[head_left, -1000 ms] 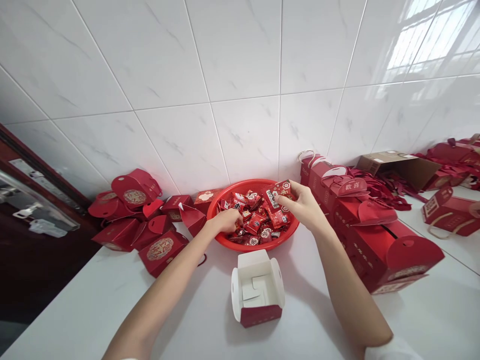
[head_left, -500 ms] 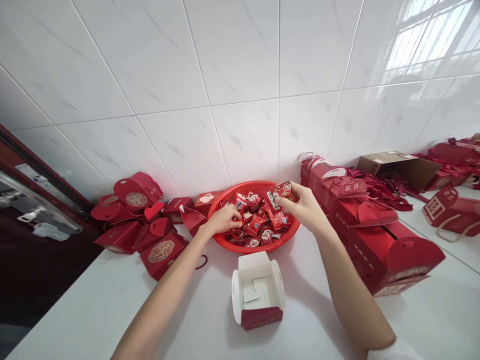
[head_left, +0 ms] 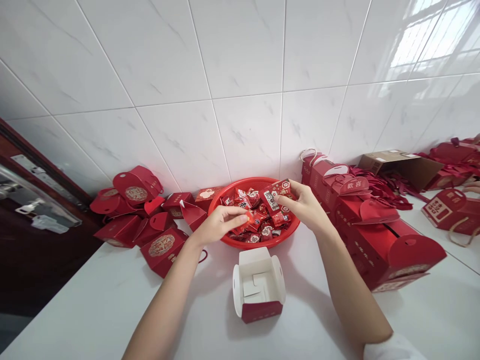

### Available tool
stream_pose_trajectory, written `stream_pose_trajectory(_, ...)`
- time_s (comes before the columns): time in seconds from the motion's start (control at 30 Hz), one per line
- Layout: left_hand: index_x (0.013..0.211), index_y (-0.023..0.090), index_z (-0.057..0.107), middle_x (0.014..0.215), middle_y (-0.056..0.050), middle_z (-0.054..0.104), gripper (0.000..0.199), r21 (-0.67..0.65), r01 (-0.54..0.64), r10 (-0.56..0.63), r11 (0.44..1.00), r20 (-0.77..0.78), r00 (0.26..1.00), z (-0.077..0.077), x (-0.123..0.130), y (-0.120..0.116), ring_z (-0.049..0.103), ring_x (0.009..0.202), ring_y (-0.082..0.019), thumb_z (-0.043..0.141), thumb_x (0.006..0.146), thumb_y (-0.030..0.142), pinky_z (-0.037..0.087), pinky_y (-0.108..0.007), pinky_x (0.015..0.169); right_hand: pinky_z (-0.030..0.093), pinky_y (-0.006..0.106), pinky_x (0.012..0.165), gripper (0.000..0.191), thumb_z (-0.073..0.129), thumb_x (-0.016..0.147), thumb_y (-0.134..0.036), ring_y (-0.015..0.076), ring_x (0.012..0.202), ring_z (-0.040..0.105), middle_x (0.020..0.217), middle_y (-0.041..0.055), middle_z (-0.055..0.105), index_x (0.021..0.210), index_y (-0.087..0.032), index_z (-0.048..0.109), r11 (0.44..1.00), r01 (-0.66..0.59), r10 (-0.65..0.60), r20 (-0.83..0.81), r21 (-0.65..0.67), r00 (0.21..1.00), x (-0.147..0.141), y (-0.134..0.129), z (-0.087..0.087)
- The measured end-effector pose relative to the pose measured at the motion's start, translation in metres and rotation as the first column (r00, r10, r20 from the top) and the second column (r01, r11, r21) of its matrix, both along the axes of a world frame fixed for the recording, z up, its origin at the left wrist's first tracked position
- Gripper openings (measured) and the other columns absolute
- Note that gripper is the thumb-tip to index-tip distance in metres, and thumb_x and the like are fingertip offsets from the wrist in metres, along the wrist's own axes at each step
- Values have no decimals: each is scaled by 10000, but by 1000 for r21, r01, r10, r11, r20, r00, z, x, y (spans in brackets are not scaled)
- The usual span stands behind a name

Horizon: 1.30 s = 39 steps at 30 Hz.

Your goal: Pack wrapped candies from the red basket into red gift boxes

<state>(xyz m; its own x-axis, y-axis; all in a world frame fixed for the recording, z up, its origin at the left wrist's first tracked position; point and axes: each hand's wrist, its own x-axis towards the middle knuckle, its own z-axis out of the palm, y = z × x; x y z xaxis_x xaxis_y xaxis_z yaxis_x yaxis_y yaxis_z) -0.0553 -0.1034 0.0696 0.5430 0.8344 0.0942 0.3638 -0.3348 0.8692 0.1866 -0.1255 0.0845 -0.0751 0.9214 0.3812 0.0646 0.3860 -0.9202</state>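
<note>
A round red plastic basket [head_left: 258, 244] stands against the wall, heaped with red-wrapped candies [head_left: 267, 232]. My left hand [head_left: 219, 222] is over the basket's left front rim, its thumb and fingers closed on a small orange-red candy [head_left: 245, 218]. At the right rim, my right hand [head_left: 304, 202] grips a flat red printed packet [head_left: 276, 195] between thumb and fingers. In front of the basket, nearest me, sits an open box [head_left: 259, 285], white inside and dark red outside, with its flaps up and only folded bottom panels showing within.
Several red gift boxes [head_left: 137, 192] are piled at the left. More red boxes [head_left: 390, 245] line the right side. Behind them lies a brown cardboard carton [head_left: 390, 159] with dark red ribbons [head_left: 378, 187]. At the far right edge another person's hand [head_left: 473, 187] shows beside a red box [head_left: 448, 207].
My left hand has lifted out of the candies and shifted slightly left, now with a candy in its fingers. My right hand still holds the packet. Another person's hand has appeared at far right.
</note>
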Motion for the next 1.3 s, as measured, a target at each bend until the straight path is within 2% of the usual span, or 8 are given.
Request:
stream_pose_trajectory(0.13, 1167, 232, 743, 1106, -70, 729, 352, 8, 186, -182, 983, -163, 970, 14, -3, -31, 663, 1021, -230, 626, 904, 435, 537, -333, 896, 535, 311, 774, 213, 700, 775, -320, 208, 860, 664, 931, 48, 734, 927, -172, 679, 999, -44, 44, -25, -4, 999, -1, -5, 5)
stream_pose_trajectory(0.33, 991, 287, 793, 1158, -54, 643, 312, 83, 130, -82, 988, -431, 899, 16, -17, -53, 628, 1027, -227, 559, 933, 486, 523, -312, 878, 533, 310, 764, 232, 701, 801, -348, 209, 867, 649, 943, 36, 715, 963, -190, 653, 986, -163, 165, 31, -37, 986, -5, -21, 13)
stream_pose_trajectory(0.5, 997, 276, 783, 1166, -56, 641, 276, 61, 125, -84, 990, -457, 886, 3, -20, -55, 628, 1028, -235, 581, 915, 444, 519, -299, 829, 433, 248, 615, 105, 618, 865, -290, 138, 683, 501, 762, -15, 587, 828, -203, 573, 911, -411, 397, 338, -31, 854, -10, -36, 12)
stream_pose_trajectory(0.67, 1099, 272, 748, 1154, -44, 633, 287, 69, 115, -75, 991, -429, 900, -2, -24, -56, 633, 1016, -218, 604, 883, 395, 511, -288, 831, 319, 244, 546, 151, 610, 847, -223, 110, 610, 363, 664, -50, 433, 762, -207, 487, 923, -384, 336, 471, 7, 815, -16, -49, 12)
stream_pose_trajectory(0.8, 1104, 256, 738, 1070, -41, 656, 293, 42, 122, -89, 992, -456, 885, -2, -26, -59, 633, 966, -215, 584, 878, 361, 500, -285, 799, 376, 250, 580, 141, 598, 876, -237, 121, 643, 451, 722, -29, 519, 770, -203, 513, 930, -368, 339, 408, -9, 848, -21, -55, 14)
stream_pose_trajectory(0.93, 997, 238, 750, 974, -40, 667, 256, 52, 155, -114, 987, -460, 880, -2, -25, -60, 630, 878, -206, 540, 882, 328, 489, -282, 760, 477, 266, 653, 94, 634, 895, -297, 155, 712, 594, 785, -11, 650, 938, -213, 639, 888, -455, 437, 431, -65, 790, -27, -55, 9)
stream_pose_trajectory(1.07, 994, 226, 757, 1003, -56, 675, 275, 48, 173, -133, 984, -453, 881, -2, -24, -60, 637, 888, -213, 527, 860, 294, 492, -286, 766, 528, 304, 815, 180, 637, 903, -282, 188, 913, 664, 1034, 39, 716, 1067, -217, 669, 933, -360, 311, 456, 21, 834, -25, -54, 8)
stream_pose_trajectory(1.3, 1021, 220, 758, 1054, -64, 656, 300, -8, 208, -183, 978, -509, 841, 7, -22, -64, 637, 921, -208, 514, 873, 315, 495, -283, 788, 535, 286, 761, 204, 616, 945, -351, 170, 828, 665, 952, 44, 719, 1049, -189, 682, 941, -340, 277, 559, 9, 781, -3, -70, 20)
